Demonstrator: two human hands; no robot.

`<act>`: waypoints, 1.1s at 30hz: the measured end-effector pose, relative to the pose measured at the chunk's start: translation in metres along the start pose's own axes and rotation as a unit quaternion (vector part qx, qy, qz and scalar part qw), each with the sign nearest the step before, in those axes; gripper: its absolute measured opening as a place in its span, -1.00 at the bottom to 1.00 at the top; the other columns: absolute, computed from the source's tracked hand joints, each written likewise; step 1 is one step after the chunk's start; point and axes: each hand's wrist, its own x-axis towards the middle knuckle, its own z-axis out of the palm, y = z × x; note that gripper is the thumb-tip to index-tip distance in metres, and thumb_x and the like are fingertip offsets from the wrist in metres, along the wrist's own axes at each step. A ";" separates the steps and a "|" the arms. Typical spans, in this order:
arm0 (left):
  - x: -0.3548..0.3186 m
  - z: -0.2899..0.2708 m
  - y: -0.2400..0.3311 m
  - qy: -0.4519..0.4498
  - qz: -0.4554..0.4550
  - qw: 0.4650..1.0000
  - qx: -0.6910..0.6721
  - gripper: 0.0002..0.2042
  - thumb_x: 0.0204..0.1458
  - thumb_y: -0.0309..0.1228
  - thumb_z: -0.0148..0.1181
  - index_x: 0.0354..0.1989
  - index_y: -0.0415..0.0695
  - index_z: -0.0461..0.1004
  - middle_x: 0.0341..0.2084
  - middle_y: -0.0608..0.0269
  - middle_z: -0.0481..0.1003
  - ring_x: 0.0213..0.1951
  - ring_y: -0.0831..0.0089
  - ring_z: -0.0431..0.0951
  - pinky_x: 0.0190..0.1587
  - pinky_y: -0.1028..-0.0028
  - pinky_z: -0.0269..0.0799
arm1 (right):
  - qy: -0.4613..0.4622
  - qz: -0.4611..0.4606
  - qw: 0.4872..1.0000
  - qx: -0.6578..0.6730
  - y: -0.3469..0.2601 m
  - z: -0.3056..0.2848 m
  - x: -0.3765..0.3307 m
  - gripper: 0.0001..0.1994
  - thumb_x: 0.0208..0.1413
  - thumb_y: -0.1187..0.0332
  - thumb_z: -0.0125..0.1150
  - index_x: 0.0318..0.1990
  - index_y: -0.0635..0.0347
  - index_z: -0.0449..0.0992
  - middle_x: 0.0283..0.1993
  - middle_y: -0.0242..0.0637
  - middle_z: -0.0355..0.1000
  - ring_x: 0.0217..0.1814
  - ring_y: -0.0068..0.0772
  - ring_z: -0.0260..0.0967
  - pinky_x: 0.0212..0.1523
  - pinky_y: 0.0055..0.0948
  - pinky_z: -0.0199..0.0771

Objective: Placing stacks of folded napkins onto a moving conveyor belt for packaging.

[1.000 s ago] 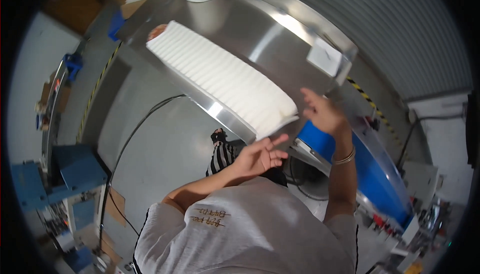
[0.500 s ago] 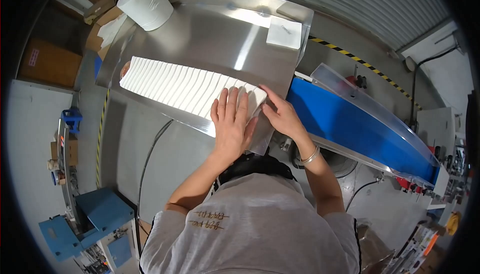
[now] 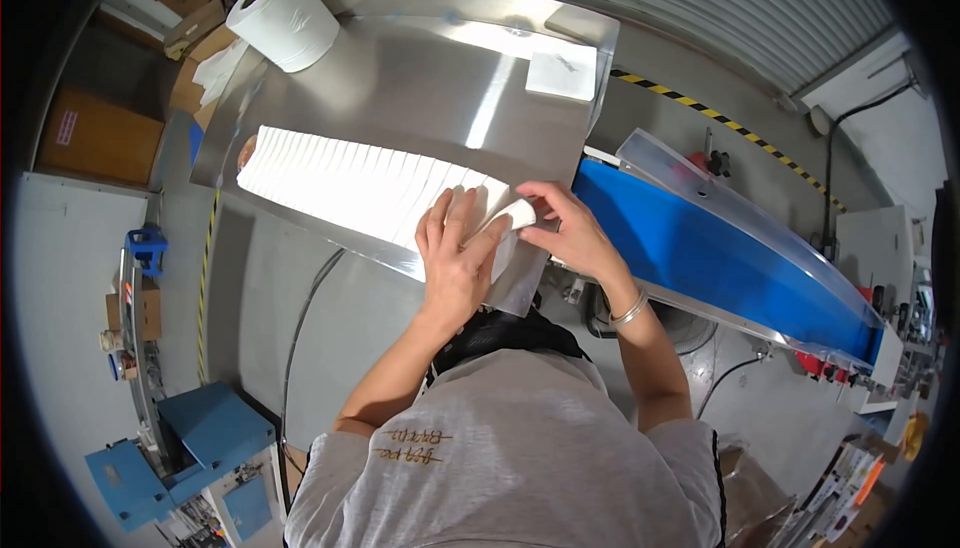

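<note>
A long row of folded white sheets [image 3: 345,168], packed side by side like tissues, lies on a shiny metal table [image 3: 420,73]. My left hand [image 3: 460,248] rests over the row's near right part, some fingers laid across its top. At the right end, a folded white sheet [image 3: 518,214] is curled up, and my left hand grips it. My right hand [image 3: 572,236] is bent around that raised end, thumb and fingers apart on either side; any contact behind it is hidden. A reddish-brown round piece [image 3: 247,151] touches the row's far left end.
A big white roll [image 3: 290,23] stands at the table's back left, a flat white square block [image 3: 562,70] at its back right. To the right runs a blue conveyor belt [image 3: 680,253] with a clear guard [image 3: 740,208]. A black cable [image 3: 297,333] hangs below the table.
The right-end sheet has been lifted and curled up from the row. My left hand has closed on it. My right hand has shifted slightly outward, and its fingers are more bent.
</note>
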 end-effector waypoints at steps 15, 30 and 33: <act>-0.002 -0.005 -0.012 0.017 -0.032 0.999 0.033 -0.65 -0.05 -0.56 0.18 -0.02 -0.17 0.47 0.09 0.05 0.33 0.14 -0.01 0.25 0.19 0.07 0.05 | 0.421 0.257 0.784 -0.378 0.103 -0.098 -0.089 -0.57 0.17 0.05 0.09 -0.08 0.28 0.33 -0.15 0.05 0.41 -0.18 0.03 0.39 -0.16 -0.17 0.37; 0.005 -0.014 -0.009 -0.022 -0.046 0.999 0.016 -0.55 -0.08 -0.42 0.25 0.07 -0.14 0.41 0.28 -0.13 0.03 0.31 -0.15 -0.04 0.24 -0.12 -0.22 | 0.000 -0.109 0.990 -0.090 0.021 -0.003 0.005 -0.61 0.06 0.31 0.25 0.01 0.24 0.35 -0.02 -0.28 0.37 -0.10 -0.46 0.31 -0.14 -0.49 0.36; 0.000 -0.013 -0.029 0.005 -0.036 0.999 0.036 -0.61 -0.07 -0.54 0.21 0.02 -0.20 0.43 0.21 -0.10 0.16 0.23 -0.12 0.10 0.20 -0.03 0.01 | 0.137 0.109 0.983 0.060 0.060 -0.014 -0.023 -0.72 0.21 0.19 0.12 -0.09 0.21 0.37 -0.33 -0.45 0.37 -0.39 -0.65 0.23 -0.38 -0.57 0.34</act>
